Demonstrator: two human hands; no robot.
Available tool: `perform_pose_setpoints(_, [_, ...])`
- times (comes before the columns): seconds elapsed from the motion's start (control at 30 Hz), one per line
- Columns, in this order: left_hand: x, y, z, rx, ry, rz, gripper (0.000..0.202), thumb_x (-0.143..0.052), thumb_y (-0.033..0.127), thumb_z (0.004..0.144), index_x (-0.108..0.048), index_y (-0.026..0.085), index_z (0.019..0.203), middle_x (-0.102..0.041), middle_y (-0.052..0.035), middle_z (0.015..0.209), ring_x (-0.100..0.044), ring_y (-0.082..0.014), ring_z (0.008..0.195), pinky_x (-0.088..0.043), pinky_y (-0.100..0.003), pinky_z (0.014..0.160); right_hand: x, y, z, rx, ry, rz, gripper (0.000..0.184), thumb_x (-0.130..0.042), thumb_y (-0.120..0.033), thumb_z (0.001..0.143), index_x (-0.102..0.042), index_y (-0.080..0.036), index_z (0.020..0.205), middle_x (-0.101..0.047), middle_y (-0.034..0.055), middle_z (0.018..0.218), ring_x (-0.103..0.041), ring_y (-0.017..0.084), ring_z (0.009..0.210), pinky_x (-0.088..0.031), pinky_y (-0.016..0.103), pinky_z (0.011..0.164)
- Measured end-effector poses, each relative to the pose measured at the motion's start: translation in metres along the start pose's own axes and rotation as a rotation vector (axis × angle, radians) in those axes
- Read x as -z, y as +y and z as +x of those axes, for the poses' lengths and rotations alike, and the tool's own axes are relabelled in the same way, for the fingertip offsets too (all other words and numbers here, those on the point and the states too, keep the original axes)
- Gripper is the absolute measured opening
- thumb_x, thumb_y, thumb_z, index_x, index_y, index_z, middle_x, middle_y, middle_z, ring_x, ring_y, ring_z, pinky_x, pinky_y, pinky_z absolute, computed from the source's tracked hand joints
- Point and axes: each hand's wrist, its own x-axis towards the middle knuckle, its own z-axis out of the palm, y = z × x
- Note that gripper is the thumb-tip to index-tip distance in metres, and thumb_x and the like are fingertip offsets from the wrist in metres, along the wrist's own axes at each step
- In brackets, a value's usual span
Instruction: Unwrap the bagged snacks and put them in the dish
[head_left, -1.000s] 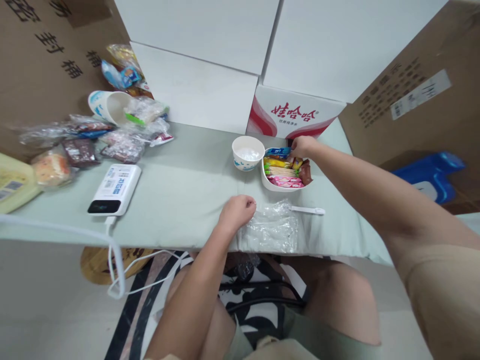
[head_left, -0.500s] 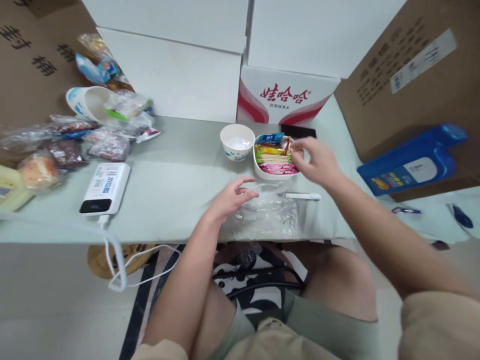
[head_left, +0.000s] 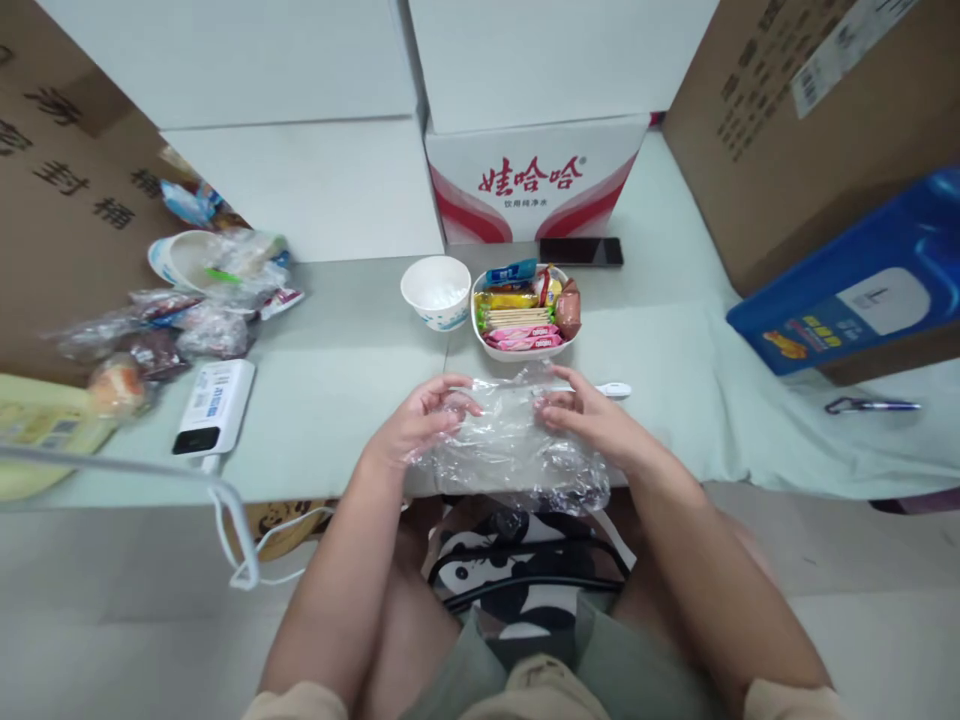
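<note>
A crumpled clear plastic bag (head_left: 517,440) spreads between my hands at the table's front edge, part of it hanging over. My left hand (head_left: 424,420) grips its left side with curled fingers. On the opposite side, my right hand (head_left: 592,415) holds the bag between thumb and fingers. Just beyond stands a white bowl (head_left: 491,350) filled with wrapped snacks, pink packets (head_left: 529,337) and a row of thin sticks (head_left: 519,317). To its left is a white paper cup (head_left: 436,293). A white-handled tool (head_left: 615,390) lies partly behind my right hand.
A black phone (head_left: 581,251) lies before the white carton (head_left: 525,185). On the left are a power bank (head_left: 215,408) with a cable, several wrapped snacks (head_left: 217,330) and a tipped cup (head_left: 176,262). A blue bottle (head_left: 855,290) and a pen (head_left: 874,406) are on the right.
My right hand has moved from the snack bowl down to the plastic bag. My left hand has closed on the bag's left side, and the bag is now lifted and spread. The view has shifted.
</note>
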Motion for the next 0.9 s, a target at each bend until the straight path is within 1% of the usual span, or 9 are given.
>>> perform_pose_setpoints(0.07, [-0.003,0.002,0.006,0.005,0.062,0.117,0.057,-0.083,0.051,0.061,-0.065,0.018,0.104,-0.075,-0.0075,0.086,-0.060,-0.0124,0.062,-0.039,-0.021,0.053,0.002,0.000,-0.002,-0.003,0.054,-0.003,0.064,-0.074,-0.032,0.069,-0.048,-0.027,0.128,-0.062,-0.0019,0.087,-0.064,0.016,0.074,-0.052,0.030,0.067])
perform_pose_setpoints(0.17, [-0.003,0.006,0.011,-0.008,0.139,0.292,0.046,-0.077,0.056,0.069,-0.068,0.016,0.091,-0.076,-0.0094,0.088,-0.067,-0.0195,0.078,-0.048,-0.026,0.062,0.011,0.001,-0.007,0.041,0.148,-0.078,0.056,-0.067,-0.024,0.065,-0.053,-0.026,0.118,-0.056,-0.0031,0.089,-0.060,0.013,0.063,-0.046,0.026,0.055])
perform_pose_setpoints(0.33, [0.008,0.013,0.006,-0.106,0.139,0.459,0.042,-0.072,0.059,0.074,-0.070,0.017,0.081,-0.076,-0.0101,0.098,-0.067,-0.0225,0.095,-0.050,-0.032,0.084,0.019,0.003,-0.012,0.095,0.168,-0.195,0.043,-0.057,-0.023,0.065,-0.059,-0.025,0.108,-0.053,-0.0029,0.083,-0.057,0.014,0.065,-0.047,0.029,0.062])
perform_pose_setpoints(0.47, [0.014,0.013,-0.005,-0.112,0.081,0.419,0.042,-0.071,0.059,0.075,-0.061,0.018,0.076,-0.071,-0.0050,0.081,-0.064,-0.0168,0.079,-0.049,-0.028,0.074,0.015,-0.002,-0.015,0.131,0.069,-0.237,0.042,-0.062,-0.021,0.062,-0.065,-0.024,0.104,-0.053,-0.0035,0.075,-0.052,0.015,0.069,-0.044,0.028,0.065])
perform_pose_setpoints(0.6, [0.015,0.012,-0.012,-0.013,0.013,0.310,0.040,-0.072,0.055,0.075,-0.057,0.019,0.080,-0.070,-0.0023,0.077,-0.055,-0.0106,0.062,-0.042,-0.023,0.060,0.005,-0.005,-0.017,0.106,-0.030,-0.226,0.019,-0.071,-0.039,0.073,-0.064,-0.022,0.078,-0.057,-0.0017,0.067,-0.051,0.014,0.064,-0.042,0.028,0.064])
perform_pose_setpoints(0.7, [0.015,0.013,-0.013,0.080,-0.161,0.276,0.044,-0.082,0.044,0.065,-0.066,0.018,0.097,-0.075,-0.0069,0.094,-0.061,-0.0133,0.070,-0.045,-0.025,0.063,0.000,-0.004,-0.014,0.126,0.069,-0.147,0.036,-0.072,-0.056,0.075,-0.057,-0.022,0.070,-0.059,-0.0012,0.062,-0.053,0.014,0.060,-0.043,0.029,0.062])
perform_pose_setpoints(0.77, [0.015,0.012,-0.012,0.059,-0.226,0.276,0.049,-0.086,0.037,0.059,-0.072,0.019,0.103,-0.076,-0.0093,0.102,-0.066,-0.0171,0.081,-0.050,-0.028,0.071,-0.001,-0.004,-0.012,0.122,0.158,-0.071,0.043,-0.073,-0.063,0.071,-0.054,-0.024,0.073,-0.058,-0.0023,0.061,-0.054,0.014,0.057,-0.043,0.027,0.057])
perform_pose_setpoints(0.83, [0.016,0.011,-0.007,0.021,-0.152,0.281,0.039,-0.083,0.039,0.064,-0.076,0.020,0.096,-0.077,-0.0092,0.097,-0.069,-0.0197,0.085,-0.051,-0.030,0.075,0.000,-0.005,-0.009,0.092,0.212,-0.028,0.047,-0.071,-0.067,0.069,-0.050,-0.025,0.075,-0.056,-0.0029,0.059,-0.053,0.014,0.053,-0.038,0.025,0.048])
perform_pose_setpoints(0.9, [0.017,0.009,-0.003,0.027,-0.015,0.266,0.030,-0.079,0.044,0.069,-0.076,0.019,0.086,-0.078,-0.0097,0.090,-0.070,-0.0205,0.082,-0.051,-0.028,0.069,0.004,-0.006,-0.007,0.084,0.271,-0.024,0.048,-0.067,-0.070,0.070,-0.047,-0.026,0.076,-0.055,-0.0033,0.060,-0.049,0.013,0.048,-0.028,0.023,0.042])
